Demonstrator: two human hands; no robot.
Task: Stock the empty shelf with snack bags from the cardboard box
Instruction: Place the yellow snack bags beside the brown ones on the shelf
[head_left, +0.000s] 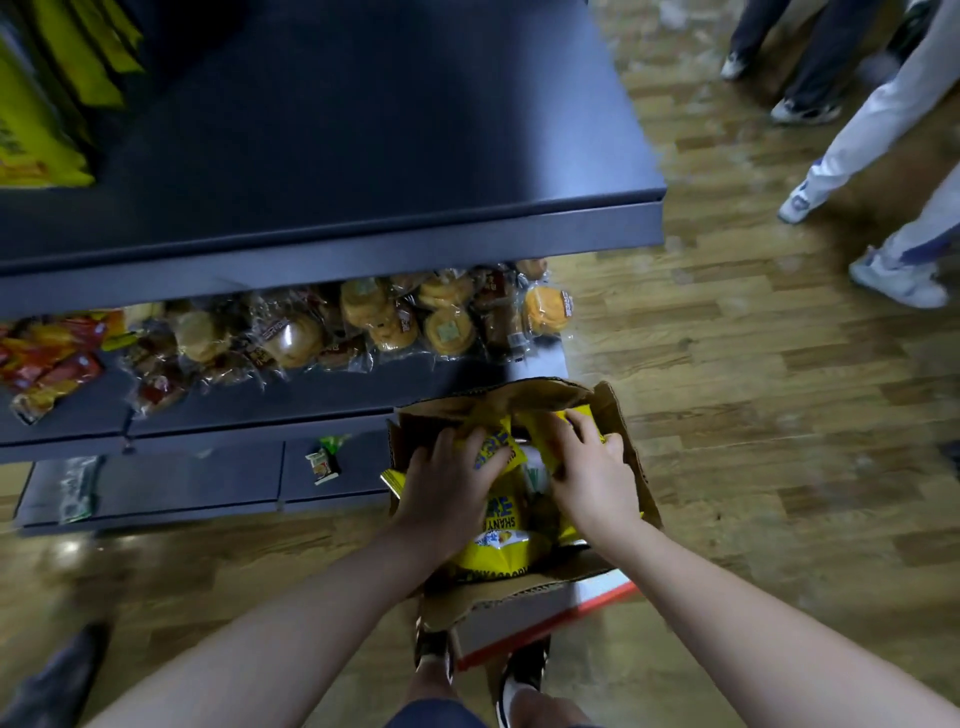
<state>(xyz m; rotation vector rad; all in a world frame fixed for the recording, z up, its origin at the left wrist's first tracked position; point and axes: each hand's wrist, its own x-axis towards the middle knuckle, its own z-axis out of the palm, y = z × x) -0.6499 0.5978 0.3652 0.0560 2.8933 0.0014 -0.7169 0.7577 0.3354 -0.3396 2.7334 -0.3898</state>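
Both hands are down in the cardboard box right now. The left hand has its fingers curled over the top of a yellow snack bag, and the right hand is curled round another yellow bag toward the box's far corner, so it's a grab on each side. How tight either grip is I can't really tell, it's all a bit blurry.

These look like puffy foil bags, so I'd guess super light, crinkly and kinda slippery, and the stuff inside probably crushes easily. Best bet is pinching the crimped top seam or cupping the sides loosely, not squeezing the middle.

More yellow bags sit underneath in the box, which is on the floor right by the shelving's end. The dark top shelf is mostly bare, with some yellow packs at its far left. The shelf below has wrapped buns.
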